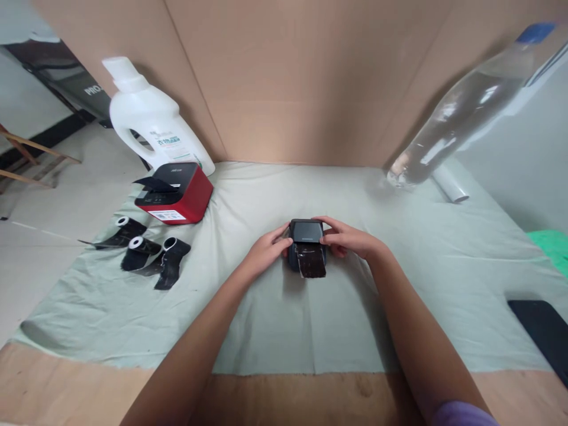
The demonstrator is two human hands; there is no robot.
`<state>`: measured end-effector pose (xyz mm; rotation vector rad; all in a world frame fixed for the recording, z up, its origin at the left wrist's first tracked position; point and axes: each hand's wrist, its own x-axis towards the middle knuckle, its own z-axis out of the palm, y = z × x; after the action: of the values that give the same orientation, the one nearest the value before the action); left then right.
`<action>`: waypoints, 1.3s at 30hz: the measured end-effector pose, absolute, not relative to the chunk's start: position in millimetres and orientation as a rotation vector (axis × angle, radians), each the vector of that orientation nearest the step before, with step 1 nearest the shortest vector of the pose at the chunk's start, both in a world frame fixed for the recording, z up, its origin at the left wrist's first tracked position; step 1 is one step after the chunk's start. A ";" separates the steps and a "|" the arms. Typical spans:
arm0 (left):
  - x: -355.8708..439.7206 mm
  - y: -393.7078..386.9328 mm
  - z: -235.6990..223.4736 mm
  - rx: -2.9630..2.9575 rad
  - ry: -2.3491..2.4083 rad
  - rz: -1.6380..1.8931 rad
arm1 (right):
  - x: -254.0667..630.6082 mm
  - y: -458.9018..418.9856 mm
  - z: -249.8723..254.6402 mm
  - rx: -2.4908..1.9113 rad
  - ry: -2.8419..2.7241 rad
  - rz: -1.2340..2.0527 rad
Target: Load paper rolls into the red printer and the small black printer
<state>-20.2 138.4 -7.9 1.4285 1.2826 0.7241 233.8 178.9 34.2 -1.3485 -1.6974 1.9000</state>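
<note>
Near the middle of the cloth sits a small dark label printer (306, 231) with a flat grey-black top. From its front a glossy black strip (312, 261) hangs down towards me. My left hand (267, 251) grips the printer's left side, thumb at the front corner and fingers towards the back. On the opposite side my right hand (348, 238) is closed on it, one finger along the back edge and the thumb at the front right corner. Its underside is hidden.
At left stand a red and black printer (175, 194) and a white detergent bottle (155, 121), with several black rolls (173, 260) nearby. A large water bottle (461, 112) and a white tube (450, 182) are at right. A phone (544, 334) lies at the right edge. Cardboard (302, 83) walls the back.
</note>
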 end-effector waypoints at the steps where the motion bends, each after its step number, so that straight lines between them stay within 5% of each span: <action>1: -20.5 138.7 -8.4 1.418 1.271 0.727 | 234.2 179.5 32.7 -1.337 -1.690 1.901; 30: -10.6 133.5 4.4 1.114 1.282 0.638 | 230.1 171.9 20.9 -1.308 -1.612 1.876; 39: -9.3 133.8 -2.6 1.207 1.304 0.631 | 223.9 98.8 -4.9 -1.323 -1.939 1.080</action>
<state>-9.3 133.8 -2.6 1.2070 1.3043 0.6310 223.9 98.8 -4.9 -1.3226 -1.9386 1.0804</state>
